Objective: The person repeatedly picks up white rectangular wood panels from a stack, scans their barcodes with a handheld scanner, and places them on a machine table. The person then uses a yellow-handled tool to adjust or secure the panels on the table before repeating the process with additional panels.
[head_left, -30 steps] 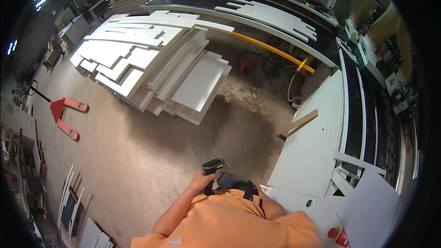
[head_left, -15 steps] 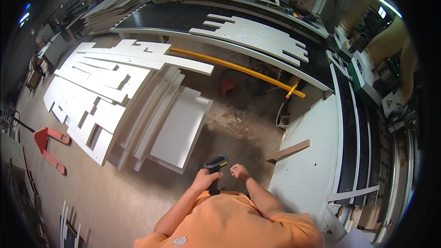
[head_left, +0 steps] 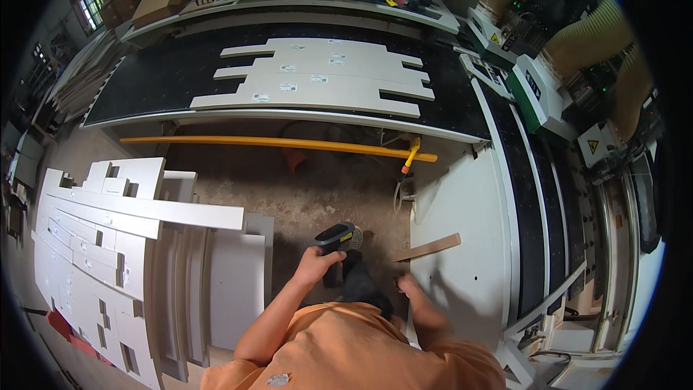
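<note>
orange cloth fills the bottom of my head view: the person's shirt [head_left: 346, 347], with a bare forearm reaching up from either side. on my feed the left hand [head_left: 310, 266] has its fingers clamped around the grip of a dark handheld scanner [head_left: 334, 234], which has a yellow patch on its side. the scanner is up in front of the body, over the floor [head_left: 310, 198], its head well apart from any board. the right hand [head_left: 407, 284] sits low beside the white side panel [head_left: 469, 209], near the left end of a wooden strip [head_left: 433, 246] that leans there. its fingers look partly hidden to me, so i cannot tell whether they are apart or together, or whether they touch the panel.

ahead i see a black-topped desk [head_left: 162, 79] carrying pale boards [head_left: 354, 90] with stepped ends and small printed labels [head_left: 288, 88] on them. a yellow bar [head_left: 274, 142] runs below its front edge. to the left i have a stack of white boards [head_left: 191, 211], one long piece jutting toward the middle.
</note>
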`<state>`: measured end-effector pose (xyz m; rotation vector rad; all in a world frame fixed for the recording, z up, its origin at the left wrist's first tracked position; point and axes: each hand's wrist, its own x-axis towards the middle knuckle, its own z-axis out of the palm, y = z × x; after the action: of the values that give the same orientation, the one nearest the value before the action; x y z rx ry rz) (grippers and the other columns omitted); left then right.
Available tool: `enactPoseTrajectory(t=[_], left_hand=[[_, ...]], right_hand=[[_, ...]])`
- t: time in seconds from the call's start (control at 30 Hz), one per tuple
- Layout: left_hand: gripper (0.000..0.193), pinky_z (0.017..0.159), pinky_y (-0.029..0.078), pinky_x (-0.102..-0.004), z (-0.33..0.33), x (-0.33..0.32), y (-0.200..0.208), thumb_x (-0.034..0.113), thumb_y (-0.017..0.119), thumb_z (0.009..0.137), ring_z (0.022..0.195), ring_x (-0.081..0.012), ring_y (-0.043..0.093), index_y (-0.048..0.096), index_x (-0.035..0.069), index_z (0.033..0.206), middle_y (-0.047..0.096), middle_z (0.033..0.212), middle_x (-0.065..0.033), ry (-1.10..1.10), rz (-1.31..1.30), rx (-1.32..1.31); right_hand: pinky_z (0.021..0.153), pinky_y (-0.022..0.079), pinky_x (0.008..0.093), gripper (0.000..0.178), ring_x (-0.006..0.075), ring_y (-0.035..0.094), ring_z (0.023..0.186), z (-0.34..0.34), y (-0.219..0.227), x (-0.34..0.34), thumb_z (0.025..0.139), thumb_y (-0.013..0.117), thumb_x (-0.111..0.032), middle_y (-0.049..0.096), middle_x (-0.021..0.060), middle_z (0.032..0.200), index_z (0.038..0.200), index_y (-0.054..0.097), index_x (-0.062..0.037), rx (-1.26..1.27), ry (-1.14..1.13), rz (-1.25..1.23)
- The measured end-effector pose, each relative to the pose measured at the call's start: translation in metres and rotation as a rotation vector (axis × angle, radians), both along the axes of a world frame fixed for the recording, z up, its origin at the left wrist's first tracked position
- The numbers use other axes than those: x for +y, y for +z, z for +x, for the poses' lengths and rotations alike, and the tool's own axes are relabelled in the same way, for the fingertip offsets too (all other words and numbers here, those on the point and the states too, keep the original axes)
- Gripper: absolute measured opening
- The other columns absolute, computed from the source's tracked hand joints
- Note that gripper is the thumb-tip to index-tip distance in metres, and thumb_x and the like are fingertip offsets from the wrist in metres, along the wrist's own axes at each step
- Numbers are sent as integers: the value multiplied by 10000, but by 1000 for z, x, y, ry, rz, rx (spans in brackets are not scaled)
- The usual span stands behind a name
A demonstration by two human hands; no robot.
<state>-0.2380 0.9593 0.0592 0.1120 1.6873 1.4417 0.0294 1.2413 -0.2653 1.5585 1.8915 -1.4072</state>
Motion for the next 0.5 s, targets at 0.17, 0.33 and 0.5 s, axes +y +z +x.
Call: enactPoseTrajectory(t=[0.17,0.33,0.5], left_hand=[[317,403,318,-263,-65,64,-15,365,766,804,462,-73,465,734,54,856,681,720,-11,69,-128,-1],[308,396,312,-258,-128,121,6,356,759,812,465,-75,472,725,60,892,706,760,-16,206,-225,14],[304,373,286,-269,-205,150,19,344,747,834,420,-79,442,726,45,882,696,732,-29,354,-172,81]], right_hand=[[682,559,449,314,362,696,780,-102,-42,94,889,682,-267,699,213,874,1025,689,17,-56,219,154],[1004,488,456,623,466,603,1183,-232,6,185,799,778,-279,672,294,1183,1289,569,44,-34,48,395],[866,521,418,477,333,687,983,-326,23,259,807,800,-273,720,172,1052,1157,624,0,258,-169,503]])
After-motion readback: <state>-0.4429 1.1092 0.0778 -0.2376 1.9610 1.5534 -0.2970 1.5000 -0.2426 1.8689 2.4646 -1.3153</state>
